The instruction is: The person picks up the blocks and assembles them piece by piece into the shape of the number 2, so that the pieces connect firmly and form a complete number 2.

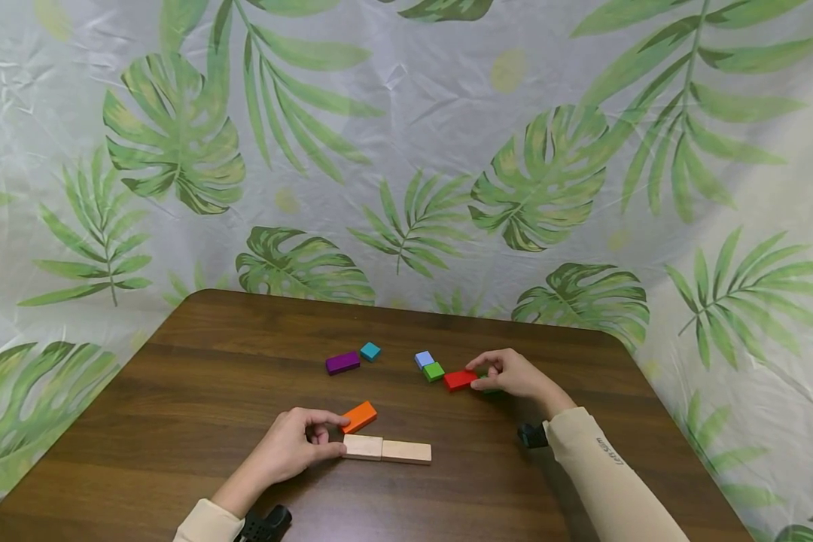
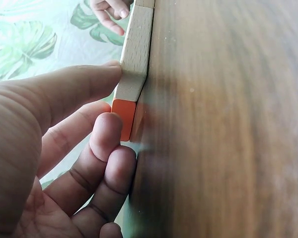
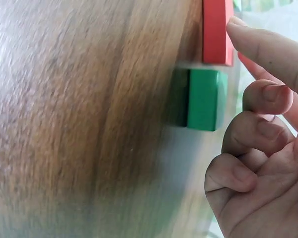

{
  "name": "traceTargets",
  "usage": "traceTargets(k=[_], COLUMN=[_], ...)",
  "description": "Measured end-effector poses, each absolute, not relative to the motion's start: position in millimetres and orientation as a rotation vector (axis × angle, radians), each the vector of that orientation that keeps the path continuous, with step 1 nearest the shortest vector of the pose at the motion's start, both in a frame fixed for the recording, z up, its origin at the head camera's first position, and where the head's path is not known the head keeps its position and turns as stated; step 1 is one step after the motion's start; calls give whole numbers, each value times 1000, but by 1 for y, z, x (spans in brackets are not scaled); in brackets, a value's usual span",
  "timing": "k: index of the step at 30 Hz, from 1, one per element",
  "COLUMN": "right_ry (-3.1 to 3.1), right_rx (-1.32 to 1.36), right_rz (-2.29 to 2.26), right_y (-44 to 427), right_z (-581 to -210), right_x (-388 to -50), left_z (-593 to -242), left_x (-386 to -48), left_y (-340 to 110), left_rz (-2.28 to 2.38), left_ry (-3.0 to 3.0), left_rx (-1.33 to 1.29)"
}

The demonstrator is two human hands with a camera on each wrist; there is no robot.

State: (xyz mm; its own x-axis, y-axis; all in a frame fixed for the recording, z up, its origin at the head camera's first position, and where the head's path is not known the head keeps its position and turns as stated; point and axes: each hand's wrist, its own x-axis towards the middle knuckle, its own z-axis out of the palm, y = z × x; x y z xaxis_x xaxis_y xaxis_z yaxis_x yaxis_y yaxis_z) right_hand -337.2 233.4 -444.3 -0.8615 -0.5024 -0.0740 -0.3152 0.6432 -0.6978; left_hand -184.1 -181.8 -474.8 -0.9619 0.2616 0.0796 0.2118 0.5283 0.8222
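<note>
In the head view my left hand (image 1: pixel 287 450) has its index finger at an orange block (image 1: pixel 360 416) and its thumb at the left end of a pale wooden block (image 1: pixel 362 447). A second wooden block (image 1: pixel 406 452) continues that row to the right. The left wrist view shows the orange end (image 2: pixel 124 119) beside the wood (image 2: pixel 136 49), the other fingers curled. My right hand (image 1: pixel 518 374) pinches the right end of a red block (image 1: pixel 459 380). A dark green block (image 3: pixel 203 99) lies just past that end, partly hidden by the hand in the head view.
Left of the red block are a light green block (image 1: pixel 433 371) and a light blue one (image 1: pixel 424 360), touching. Farther left lie a teal block (image 1: pixel 370 351) and a purple block (image 1: pixel 342 363). A leaf-patterned cloth (image 1: pixel 433 150) hangs behind the brown table (image 1: pixel 244 331).
</note>
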Motion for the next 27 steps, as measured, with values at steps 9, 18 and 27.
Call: traceTargets(k=[9,18,27], right_ry=[2609,2622,2634], right_rx=[-615,-595,-564], right_rz=[-1050,-1024,-1026], right_y=[235,233,230], right_z=[-445,-450,-452], right_x=[-338,-342,-343], left_z=[-475,-475,-475], left_x=[-184,-184,-184], left_y=[-182,-182,-182], left_rz=[1442,1446,1445], left_ry=[2699,2698,2704], left_rx=[421,420,415])
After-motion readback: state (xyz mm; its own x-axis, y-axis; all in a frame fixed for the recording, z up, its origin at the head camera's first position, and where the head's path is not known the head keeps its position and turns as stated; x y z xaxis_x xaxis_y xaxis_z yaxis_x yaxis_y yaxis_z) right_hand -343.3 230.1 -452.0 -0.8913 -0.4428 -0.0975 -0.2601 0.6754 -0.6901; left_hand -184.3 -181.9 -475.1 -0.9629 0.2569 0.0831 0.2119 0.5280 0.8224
